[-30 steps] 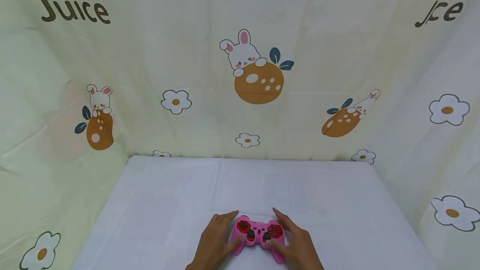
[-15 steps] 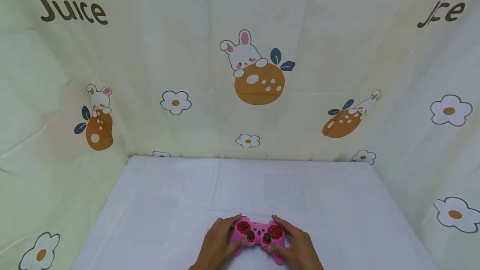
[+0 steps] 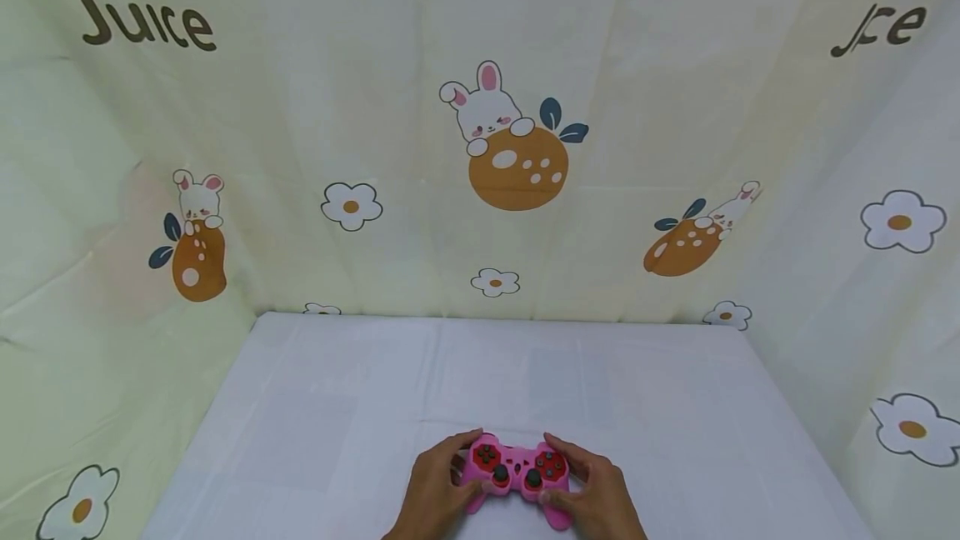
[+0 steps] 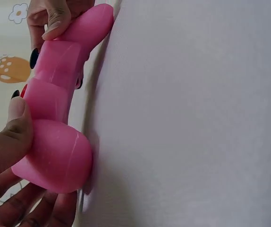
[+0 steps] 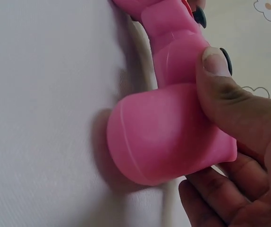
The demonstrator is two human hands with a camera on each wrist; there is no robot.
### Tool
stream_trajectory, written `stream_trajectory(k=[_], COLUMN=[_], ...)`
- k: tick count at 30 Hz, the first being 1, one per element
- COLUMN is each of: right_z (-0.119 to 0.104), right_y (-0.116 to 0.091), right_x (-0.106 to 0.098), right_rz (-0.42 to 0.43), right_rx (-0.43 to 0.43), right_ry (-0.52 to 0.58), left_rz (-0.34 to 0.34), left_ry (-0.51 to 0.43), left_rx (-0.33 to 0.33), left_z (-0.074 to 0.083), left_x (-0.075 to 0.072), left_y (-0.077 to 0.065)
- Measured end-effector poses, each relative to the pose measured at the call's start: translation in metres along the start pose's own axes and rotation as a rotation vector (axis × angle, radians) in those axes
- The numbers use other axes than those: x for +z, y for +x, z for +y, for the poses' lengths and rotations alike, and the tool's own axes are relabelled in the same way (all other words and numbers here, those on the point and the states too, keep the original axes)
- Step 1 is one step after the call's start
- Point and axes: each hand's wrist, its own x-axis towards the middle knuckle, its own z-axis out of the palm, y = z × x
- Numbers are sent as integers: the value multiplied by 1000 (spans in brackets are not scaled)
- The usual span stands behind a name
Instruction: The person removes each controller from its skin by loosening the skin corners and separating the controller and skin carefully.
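In the head view, a pink controller (image 3: pixel 517 483) is at the near middle of the white table (image 3: pixel 337 407), face up, its two handles pointing toward the person. The left hand (image 3: pixel 433 477) grips its left side: the fingers curve round the outer edge, one fingertip reaches the top corner, and the thumb lies by the left stick (image 3: pixel 500 472). The right hand (image 3: pixel 600 486) grips the right side in the same way, its thumb below the right stick (image 3: pixel 533 477). The pad (image 3: pixel 487 454) sits on a red patch at the left, the buttons (image 3: pixel 551 464) on another at the right. Behind the table hangs a pale cloth (image 3: pixel 360 107) printed with rabbits on orange fruit, white flowers and the word "Juice", part of it cut by a fold at the right.

In the left wrist view, the left thumb presses on the controller's upper side and the other fingers bend beneath the near handle. Beyond, the right hand holds the far handle, its thumb laid over it.

In the right wrist view, the right thumb rests on the controller and the fingers curl under the handle. The handle's rounded end is right by the table; whether it touches, I cannot tell.
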Motion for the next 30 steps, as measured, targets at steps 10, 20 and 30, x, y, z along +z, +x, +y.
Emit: stream_trajectory(k=[10, 20, 30], right_z=[-5, -4, 3], right_y=[-1, -5, -3], right_x=[3, 11, 6], right_rz=[87, 206, 127], right_rx=[-65, -183, -181], right_ry=[111, 61, 157], left_rz=[82, 122, 82], left_ry=[-36, -52, -16], left_rx=[2, 19, -28], left_z=[6, 9, 11], left_x=[-2, -2, -3], left_y=[1, -1, -4])
